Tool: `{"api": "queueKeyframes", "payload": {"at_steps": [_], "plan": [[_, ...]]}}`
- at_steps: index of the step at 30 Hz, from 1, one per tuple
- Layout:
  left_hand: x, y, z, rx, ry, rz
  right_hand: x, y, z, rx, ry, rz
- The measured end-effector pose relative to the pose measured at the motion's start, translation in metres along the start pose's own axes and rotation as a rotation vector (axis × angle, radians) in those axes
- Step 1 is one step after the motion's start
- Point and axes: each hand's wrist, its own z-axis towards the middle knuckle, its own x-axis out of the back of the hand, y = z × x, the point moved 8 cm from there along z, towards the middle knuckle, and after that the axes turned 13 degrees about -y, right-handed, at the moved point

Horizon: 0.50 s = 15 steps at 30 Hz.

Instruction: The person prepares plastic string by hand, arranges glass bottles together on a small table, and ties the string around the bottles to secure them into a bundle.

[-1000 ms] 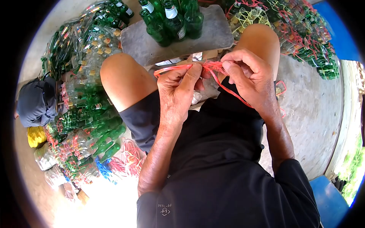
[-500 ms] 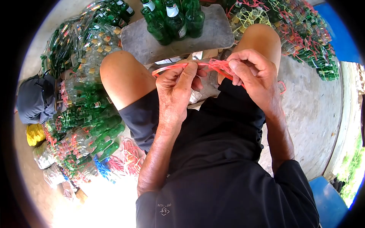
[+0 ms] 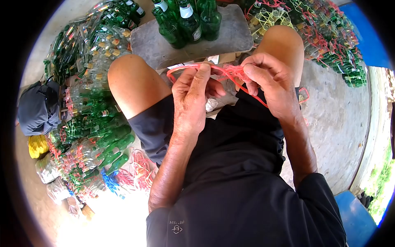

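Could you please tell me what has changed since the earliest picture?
The left hand has edged slightly leftward, so it pinches the red twine a little farther from the right hand. Both hands still hold the twine. The green bottles on the slab stayed put.

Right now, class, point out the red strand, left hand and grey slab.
Red strand (image 3: 235, 72), head view: its frayed tangle.
Left hand (image 3: 190, 95), head view: its back.
Grey slab (image 3: 235, 31), head view: bare top.
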Motion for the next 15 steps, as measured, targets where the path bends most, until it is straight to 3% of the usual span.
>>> {"api": "queueKeyframes", "payload": {"at_steps": [9,15], "plan": [[-0.012,-0.008,-0.006,-0.031,-0.055,0.053,-0.011,0.008,-0.004,-0.046,0.033,0.053],[-0.008,-0.003,-0.008,-0.037,0.000,0.083,-0.010,-0.002,-0.004,-0.001,0.015,-0.075]]}}
